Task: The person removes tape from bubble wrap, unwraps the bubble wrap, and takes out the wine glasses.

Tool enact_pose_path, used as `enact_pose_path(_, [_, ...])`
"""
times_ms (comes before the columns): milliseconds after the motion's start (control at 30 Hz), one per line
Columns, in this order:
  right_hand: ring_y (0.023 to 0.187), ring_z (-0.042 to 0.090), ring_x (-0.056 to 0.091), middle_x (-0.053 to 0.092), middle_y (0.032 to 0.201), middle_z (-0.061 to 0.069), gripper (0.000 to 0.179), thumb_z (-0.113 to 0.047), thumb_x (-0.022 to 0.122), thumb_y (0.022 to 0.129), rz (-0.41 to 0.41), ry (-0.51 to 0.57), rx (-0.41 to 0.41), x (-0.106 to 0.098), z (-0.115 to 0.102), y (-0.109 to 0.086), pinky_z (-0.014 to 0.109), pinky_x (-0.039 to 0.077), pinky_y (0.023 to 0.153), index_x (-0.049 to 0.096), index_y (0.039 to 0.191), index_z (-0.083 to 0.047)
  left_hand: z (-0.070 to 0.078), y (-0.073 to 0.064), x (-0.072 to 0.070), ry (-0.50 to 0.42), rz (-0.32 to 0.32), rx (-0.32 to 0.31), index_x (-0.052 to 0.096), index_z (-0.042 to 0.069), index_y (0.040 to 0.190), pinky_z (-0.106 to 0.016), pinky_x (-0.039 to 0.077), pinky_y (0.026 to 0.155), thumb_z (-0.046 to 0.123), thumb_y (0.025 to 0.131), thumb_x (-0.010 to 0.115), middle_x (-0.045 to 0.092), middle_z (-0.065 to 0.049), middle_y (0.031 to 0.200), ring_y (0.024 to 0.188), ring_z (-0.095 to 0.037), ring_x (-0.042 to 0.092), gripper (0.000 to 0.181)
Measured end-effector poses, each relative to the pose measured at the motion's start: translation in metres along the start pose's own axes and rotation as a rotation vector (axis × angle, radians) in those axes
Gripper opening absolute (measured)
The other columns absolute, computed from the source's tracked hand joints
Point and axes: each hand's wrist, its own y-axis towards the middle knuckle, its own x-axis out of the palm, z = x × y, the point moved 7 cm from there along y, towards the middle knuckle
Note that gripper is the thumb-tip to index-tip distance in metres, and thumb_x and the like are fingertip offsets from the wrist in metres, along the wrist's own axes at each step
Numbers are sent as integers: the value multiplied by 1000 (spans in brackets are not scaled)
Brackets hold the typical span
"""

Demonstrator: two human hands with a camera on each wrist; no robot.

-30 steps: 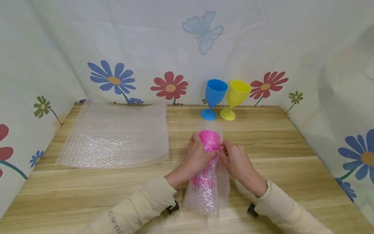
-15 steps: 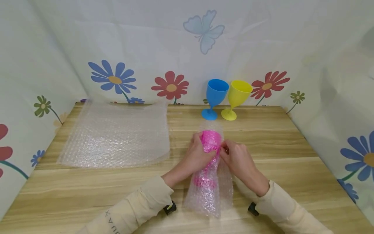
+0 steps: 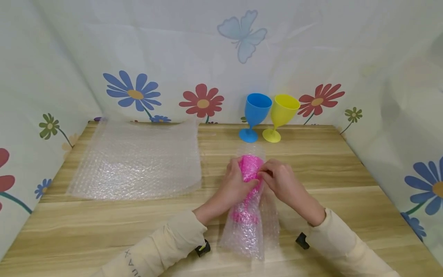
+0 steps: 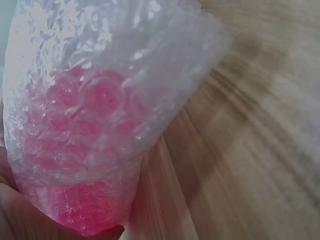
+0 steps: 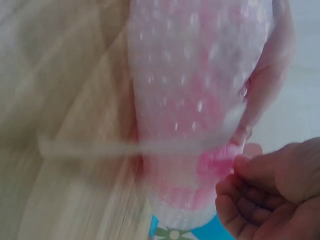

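Note:
A pink goblet point(image 3: 246, 192) lies rolled in clear bubble wrap point(image 3: 244, 240), which reaches past its rim and foot. My left hand point(image 3: 234, 186) grips the wrapped bowl from the left, its thumb across the front. At the bowl's right side, my right hand point(image 3: 284, 181) pinches the wrap between thumb and fingertips. A loose flap of wrap hangs down on the right below that hand. In the right wrist view a whitish translucent strip point(image 5: 100, 149) crosses the wrapped goblet; I cannot tell if it is the flap's edge.
A flat sheet of bubble wrap point(image 3: 138, 165) lies at the left of the wooden table point(image 3: 138, 219). Behind the hands stand a blue goblet point(image 3: 257, 109) and a yellow goblet point(image 3: 283, 109), side by side by the flowered back cloth point(image 3: 155, 46).
My right hand has risen a little along the bowl. The wrapped goblet has shifted slightly right, and the loose flap has swung a bit to the right. The left hand keeps its grip.

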Motion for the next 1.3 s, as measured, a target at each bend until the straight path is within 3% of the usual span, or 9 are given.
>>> enact_pose_path(200, [71,14,59,62,83,4,8,3,74,90,-34,-68,-39,3,-3,2,28,55,62,68,86,-1,0,-3,1,-17,16,-3,28,6,154,-40,51,102,22,93,79,41,-14,146,127,-27,50,80])
enact_pose_path(367, [75,14,62,64,86,3,8,-1,79,89,-39,-13,-16,6,-6,5,27,58,67,71,92,-1,6,-5,1,28,64,51,32,1,151,-43,44,110,21,93,78,41,-19,146,132,-32,48,77])
enact_pose_path(467, [74,14,63,66,85,4,7,-2,80,89,-29,-1,20,6,-9,8,27,58,66,74,92,0,10,-5,1,59,95,93,35,-3,148,-44,41,113,18,93,78,41,-23,145,133,-34,48,73])
enact_pose_path(667, [69,17,63,67,80,7,5,0,77,91,12,-50,145,1,-10,10,31,57,61,75,87,2,11,-5,5,64,93,89,34,0,151,-44,40,113,24,94,77,38,-20,147,133,-34,47,76])
enact_pose_path(867, [63,16,57,60,70,5,15,5,72,88,27,-167,62,6,-15,8,28,52,55,68,76,-1,9,-7,6,79,106,101,35,-4,149,-47,39,114,19,91,78,38,-26,147,135,-38,46,75])
enact_pose_path(1133, [67,14,57,63,77,7,9,11,73,85,7,22,42,3,-2,4,27,53,58,69,84,3,8,-7,8,82,92,92,33,1,152,-44,42,112,20,92,78,39,-20,146,131,-33,48,78])
enact_pose_path(1300, [72,15,63,68,83,9,5,8,76,87,-45,9,27,2,-6,5,27,57,62,73,91,5,8,-8,8,78,94,90,32,1,153,-44,42,112,21,93,78,38,-20,148,133,-33,47,78])
